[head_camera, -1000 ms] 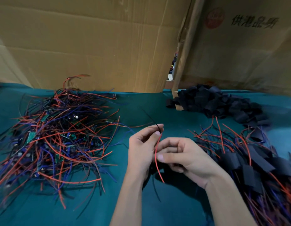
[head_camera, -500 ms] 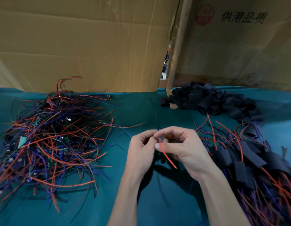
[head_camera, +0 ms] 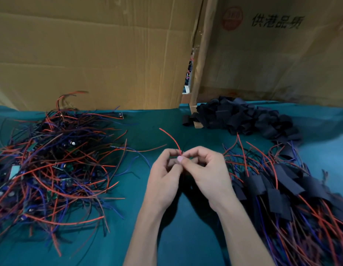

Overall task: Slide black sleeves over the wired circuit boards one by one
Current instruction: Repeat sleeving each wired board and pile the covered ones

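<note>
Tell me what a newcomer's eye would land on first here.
First, the big tangle of red, blue and black wires with green circuit boards on the left of the teal cloth. Centre, the left hand and right hand pinch a thin red wire. Loose black sleeves are heaped back right.

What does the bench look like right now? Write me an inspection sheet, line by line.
Surface: green cloth, covering the bench.
Job's things: heap of unsleeved wired boards at left; loose black sleeves at back right; sleeved boards at right.
Clutter: nothing seen.
Grippers: left hand and right hand together pinch a red wire; what lies between the palms is hidden.
Cables: red, blue and black wires tangled in both piles.
Surroundings: cardboard boxes behind the bench.
</note>
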The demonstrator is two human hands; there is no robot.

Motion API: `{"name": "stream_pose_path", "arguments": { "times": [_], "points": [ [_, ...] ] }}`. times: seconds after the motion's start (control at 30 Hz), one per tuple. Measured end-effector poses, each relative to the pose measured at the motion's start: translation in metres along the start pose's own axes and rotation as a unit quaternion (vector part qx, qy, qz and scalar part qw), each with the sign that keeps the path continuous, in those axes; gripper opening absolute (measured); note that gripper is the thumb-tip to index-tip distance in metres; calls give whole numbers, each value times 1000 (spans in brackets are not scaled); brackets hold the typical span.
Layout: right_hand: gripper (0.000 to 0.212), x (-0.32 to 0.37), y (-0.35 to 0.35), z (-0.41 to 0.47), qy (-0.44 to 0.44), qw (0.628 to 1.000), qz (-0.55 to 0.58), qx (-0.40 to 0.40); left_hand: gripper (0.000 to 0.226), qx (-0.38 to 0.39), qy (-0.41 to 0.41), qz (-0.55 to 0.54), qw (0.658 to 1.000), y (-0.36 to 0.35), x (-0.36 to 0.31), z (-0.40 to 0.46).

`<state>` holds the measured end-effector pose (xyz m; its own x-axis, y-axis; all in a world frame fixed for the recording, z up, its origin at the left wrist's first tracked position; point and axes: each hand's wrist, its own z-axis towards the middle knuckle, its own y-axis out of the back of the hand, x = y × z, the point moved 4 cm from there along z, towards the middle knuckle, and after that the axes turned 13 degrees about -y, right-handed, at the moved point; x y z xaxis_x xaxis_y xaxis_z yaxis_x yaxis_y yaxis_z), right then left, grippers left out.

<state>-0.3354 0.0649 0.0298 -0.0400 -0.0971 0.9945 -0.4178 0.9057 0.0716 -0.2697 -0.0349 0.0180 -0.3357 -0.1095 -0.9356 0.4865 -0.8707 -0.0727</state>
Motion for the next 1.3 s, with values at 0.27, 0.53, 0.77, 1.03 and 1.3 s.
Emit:
{"name": "stream_pose_path", "arguments": {
  "times": [0.27,0.53,0.77,1.03,1.3],
  "points": [
    [15,-5,7,3,-18,999,31,5,22,-7,-12,-14,1000,3,-2,-1],
    [8,0,9,2,4,1000,-21,1,27,-36,-1,14,999,4,0,0],
    [24,2,-5,-6,-29,987,1,160,13,-81,16,-112,990,10,-1,1],
    [14,-4,-3,-7,-138,980,19,144,14,-109,24,-187,976,17,0,0],
    [53,-2,7,3,-154,956,235,87,17,-86,-8,-49,995,15,2,2]
  ]
}}
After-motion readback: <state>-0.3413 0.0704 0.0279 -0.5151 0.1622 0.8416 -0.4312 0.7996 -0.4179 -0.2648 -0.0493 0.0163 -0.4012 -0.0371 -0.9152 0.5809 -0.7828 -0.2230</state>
